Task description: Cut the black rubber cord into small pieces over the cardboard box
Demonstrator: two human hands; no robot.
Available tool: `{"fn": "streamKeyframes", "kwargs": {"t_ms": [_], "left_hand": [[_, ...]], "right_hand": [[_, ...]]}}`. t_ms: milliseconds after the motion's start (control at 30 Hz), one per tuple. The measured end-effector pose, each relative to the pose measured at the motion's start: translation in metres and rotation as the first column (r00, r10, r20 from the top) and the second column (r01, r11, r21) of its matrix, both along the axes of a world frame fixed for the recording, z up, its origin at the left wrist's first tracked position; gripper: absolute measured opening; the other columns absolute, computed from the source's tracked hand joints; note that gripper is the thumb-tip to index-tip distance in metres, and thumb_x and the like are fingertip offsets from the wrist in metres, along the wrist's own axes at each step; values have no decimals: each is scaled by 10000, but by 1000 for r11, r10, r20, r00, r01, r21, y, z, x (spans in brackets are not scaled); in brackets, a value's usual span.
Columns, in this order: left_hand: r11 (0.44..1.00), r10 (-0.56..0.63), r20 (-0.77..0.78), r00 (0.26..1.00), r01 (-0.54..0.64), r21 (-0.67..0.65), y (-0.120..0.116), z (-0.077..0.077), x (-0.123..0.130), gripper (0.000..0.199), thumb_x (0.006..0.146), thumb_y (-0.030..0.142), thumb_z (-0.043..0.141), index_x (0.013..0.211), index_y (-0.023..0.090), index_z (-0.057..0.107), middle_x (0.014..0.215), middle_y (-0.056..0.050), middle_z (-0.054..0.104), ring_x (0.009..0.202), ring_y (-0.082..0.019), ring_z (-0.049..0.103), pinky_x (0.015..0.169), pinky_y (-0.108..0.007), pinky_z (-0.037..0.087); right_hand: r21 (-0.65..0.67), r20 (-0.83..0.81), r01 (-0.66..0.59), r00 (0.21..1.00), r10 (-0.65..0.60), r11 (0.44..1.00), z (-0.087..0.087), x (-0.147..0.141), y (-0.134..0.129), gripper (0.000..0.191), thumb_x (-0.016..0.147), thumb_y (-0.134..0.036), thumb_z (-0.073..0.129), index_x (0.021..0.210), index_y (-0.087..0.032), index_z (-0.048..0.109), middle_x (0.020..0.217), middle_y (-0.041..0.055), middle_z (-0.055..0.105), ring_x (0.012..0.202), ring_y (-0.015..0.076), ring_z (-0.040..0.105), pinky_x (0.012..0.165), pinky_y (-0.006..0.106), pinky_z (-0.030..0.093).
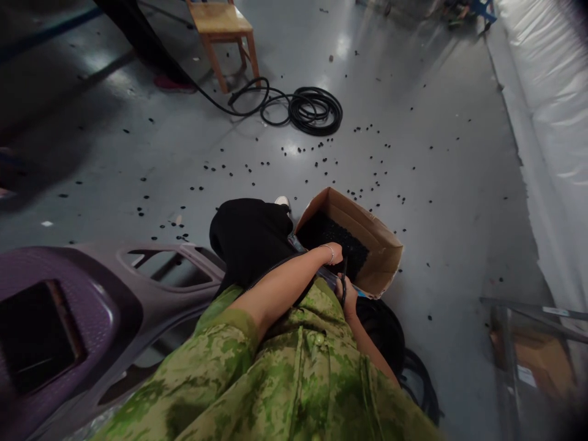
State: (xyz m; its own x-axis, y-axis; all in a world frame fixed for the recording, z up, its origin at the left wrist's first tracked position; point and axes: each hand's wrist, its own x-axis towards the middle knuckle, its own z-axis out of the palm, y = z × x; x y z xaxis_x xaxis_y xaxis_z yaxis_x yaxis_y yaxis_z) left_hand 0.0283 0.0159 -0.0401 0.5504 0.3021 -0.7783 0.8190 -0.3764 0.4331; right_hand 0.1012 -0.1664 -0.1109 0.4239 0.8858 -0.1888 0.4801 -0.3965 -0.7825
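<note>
My left hand (336, 253), with a bracelet at the wrist, is closed at the near edge of an open cardboard box (383, 245). Whatever its fingers hold is hidden. Just below it, my right hand (350, 295) is closed around a thin black strip-like piece (344, 283), which points up past the left hand. Its exact kind is too small and dark to make out. Many small black pieces (340, 236) lie in a heap inside the box. The box stands tilted against my lap, beside my black-clad leg.
Small black rings or bits (316, 164) are scattered over the grey floor. Beyond them lies a coiled black hose (316, 110) by a wooden chair (223, 21). A phone (39, 334) rests on a purple seat (98, 294) at left. More black coils (379, 324) sit beside my right arm.
</note>
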Motion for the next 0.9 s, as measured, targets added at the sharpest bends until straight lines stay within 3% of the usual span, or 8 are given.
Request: {"fn": "streamKeyframes", "kwargs": {"t_ms": [200,367,567,900], "left_hand": [[987,154,64,986,-151,-52,-3,2,-6,177,736,176,575,576,129,636,422,-25,499,501,-155,542,566,-252,442],[945,325,124,938,-315,-93,-4,9,-11,167,745,233,570,672,110,657,486,-22,541,438,-120,491,503,-241,416],[920,383,136,914,-363,-150,-2,8,-10,183,775,209,542,725,84,665,550,-41,590,398,-98,467,480,-248,427],[877,449,98,888,-418,-236,-7,7,-9,181,814,166,515,789,61,661,523,-22,564,375,-67,422,438,-209,396]], "right_hand": [[4,-70,7,998,-6,1000,8,-3,-1,603,786,-585,480,1081,-91,659,939,139,710,805,217,639,747,333,489],[-12,-284,32,958,-34,999,26,-3,-12,604,837,-555,479,1230,-108,578,867,92,708,713,178,625,668,296,493],[48,-234,-54,970,64,997,39,-3,-14,454,833,-480,528,1129,-157,646,1118,114,677,1001,219,620,930,366,459],[22,-217,-73,973,76,997,37,-6,-9,484,835,-485,514,1140,-128,631,995,113,706,1067,250,595,817,324,497]]}}
